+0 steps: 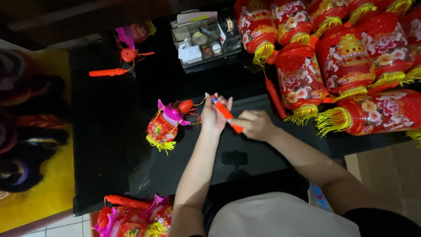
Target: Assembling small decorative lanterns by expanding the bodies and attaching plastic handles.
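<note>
A: We see the glossy black tabletop (109, 145) filling most of the frame, with a yellow mat (48, 193) along the left edge.

B: Next in size, we make out the heap of big red barrel-shaped lanterns with flower prints and yellow tassels (346, 57) crowding the upper right.

A: Top centre, we find a clear plastic organiser tray of small parts (206, 39), well apart from the hands.

B: At the bottom left edge, we spot a bundle of small red and pink lanterns (136, 217) with an orange stick across it.

A: In the middle, just left of the hands, we see a small red lantern with a pink top and yellow fringe (163, 126) lying on the table, a thin cord running from it toward the hands.

B: And in the upper left, we notice another small pink and red lantern piece (129, 48) beside a loose orange plastic stick (108, 72).

A: The left hand (213, 116) wraps its fingers around the upper end of the slim orange plastic handle stick (226, 113), at frame centre above the table.

B: We see the right hand (254, 125) closed in a pinch on that stick's lower end, so both hands hold it slanted between them.
</note>
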